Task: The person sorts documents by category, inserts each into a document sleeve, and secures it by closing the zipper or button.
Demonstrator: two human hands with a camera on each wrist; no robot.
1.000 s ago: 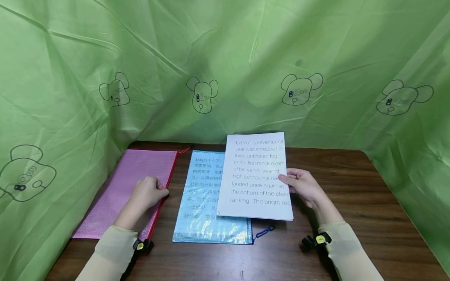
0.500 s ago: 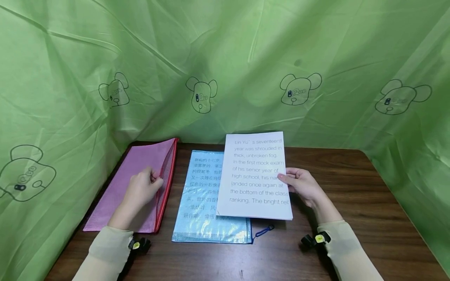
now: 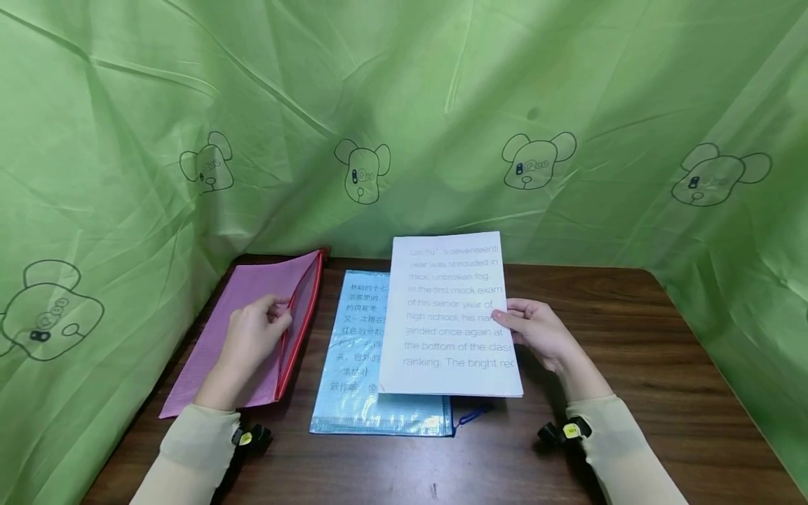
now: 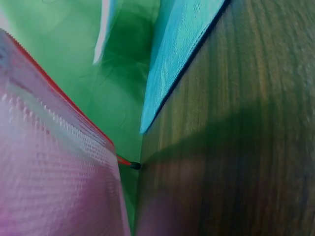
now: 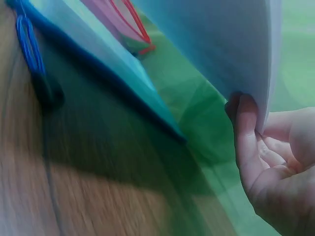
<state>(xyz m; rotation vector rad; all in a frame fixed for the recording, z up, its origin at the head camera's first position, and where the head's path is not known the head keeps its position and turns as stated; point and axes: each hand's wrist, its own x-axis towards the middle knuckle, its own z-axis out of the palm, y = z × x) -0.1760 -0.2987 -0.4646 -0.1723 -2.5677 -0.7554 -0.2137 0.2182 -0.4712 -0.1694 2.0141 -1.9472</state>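
Observation:
At the left of the head view lies a pink mesh zipper pouch (image 3: 224,337) with a red edge, its right side gaping. My left hand (image 3: 252,340) pinches the upper layer of that pouch near the opening and lifts it. My right hand (image 3: 536,333) grips the right edge of a stack of white printed paper (image 3: 448,315), thumb on top and fingers beneath. The stack is held above a blue zipper pouch (image 3: 347,414) and covers its right part. In the right wrist view, the fingers (image 5: 246,115) bend round the paper's edge. The left wrist view does not clearly show the left fingers.
Everything lies on a dark wooden table (image 3: 644,351). A green cloth (image 3: 442,91) with bear-face drawings encloses its back and sides. A blue pull cord (image 3: 470,415) sticks out from the blue pouch's lower right corner. Chinese text shows through that pouch.
My left hand has raised the pink pouch's upper layer, so its right side now gapes, and has shifted slightly left. The right hand has moved the paper stack a little left.

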